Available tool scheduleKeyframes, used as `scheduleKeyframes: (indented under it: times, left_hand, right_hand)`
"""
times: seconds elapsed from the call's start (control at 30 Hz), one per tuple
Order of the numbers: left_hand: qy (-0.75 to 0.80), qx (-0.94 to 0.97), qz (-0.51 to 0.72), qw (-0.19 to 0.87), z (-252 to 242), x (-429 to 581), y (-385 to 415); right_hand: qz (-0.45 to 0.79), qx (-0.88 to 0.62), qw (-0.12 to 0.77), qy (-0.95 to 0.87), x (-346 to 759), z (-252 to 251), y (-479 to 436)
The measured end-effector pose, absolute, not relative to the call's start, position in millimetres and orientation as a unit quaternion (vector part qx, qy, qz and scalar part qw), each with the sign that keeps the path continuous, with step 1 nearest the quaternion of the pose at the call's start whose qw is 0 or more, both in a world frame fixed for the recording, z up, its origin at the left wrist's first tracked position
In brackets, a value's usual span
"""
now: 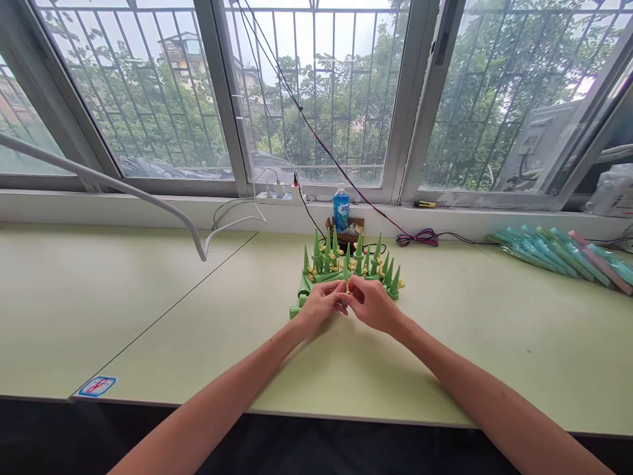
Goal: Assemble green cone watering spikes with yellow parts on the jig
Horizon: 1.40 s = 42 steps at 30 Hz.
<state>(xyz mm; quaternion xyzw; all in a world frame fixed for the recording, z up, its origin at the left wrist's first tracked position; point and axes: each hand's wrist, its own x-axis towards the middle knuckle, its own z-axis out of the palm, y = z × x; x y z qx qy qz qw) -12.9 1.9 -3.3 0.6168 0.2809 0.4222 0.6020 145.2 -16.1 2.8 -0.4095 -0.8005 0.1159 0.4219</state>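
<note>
So the left hand (pixel 321 305) and right hand (pixel 374 305) meet near the middle of a pale yellow-green tabletop (pixel 504 330), just on the near side of a crowd of parts. The left fingertips are closed around the lower part of a pointed green plastic cone (pixel 346 270), tip up. The right thumb and forefinger are pinched together on a small yellow piece (pixel 347 288) at its side, mostly covered by fingers.

The hands block part of the crowd behind. I count roughly a dozen upright green cones (pixel 359 254) there, overlapping so don't hold me to it, with lots of little yellow bits in between. At least three green tubes (pixel 295 311) lie to the left.

Far side: one clear bottle (pixel 341 210) full of blue liquid, next to one small brown cardboard box (pixel 361 225) with some crinkly clear plastic in it. Can't tell if the bottle stands in the box or behind it.

One white power strip (pixel 270 197) sits on the sill. A dark coiled cable (pixel 418 237) and several plastic-wrapped green, blue and pink bundles (pixel 564 254) are over right. One bent white tube (pixel 84 172) cuts across the left.
</note>
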Motion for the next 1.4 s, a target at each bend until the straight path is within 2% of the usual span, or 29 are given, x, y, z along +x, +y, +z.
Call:
scheduleKeyframes:
  times: [0.57, 1.4]
  left_hand:
    - [0.287, 0.612, 0.420, 0.606, -3.7, -12.2, 1.2]
    - [0.332, 0.561, 0.459, 0.603, -4.3, -7.6, 4.1]
  right_hand:
    - [0.119, -0.408, 0.414, -0.805, 145.9, 3.0, -15.3]
    - [0.100, -0.458, 0.446, -0.762, 141.6, 2.1, -14.5]
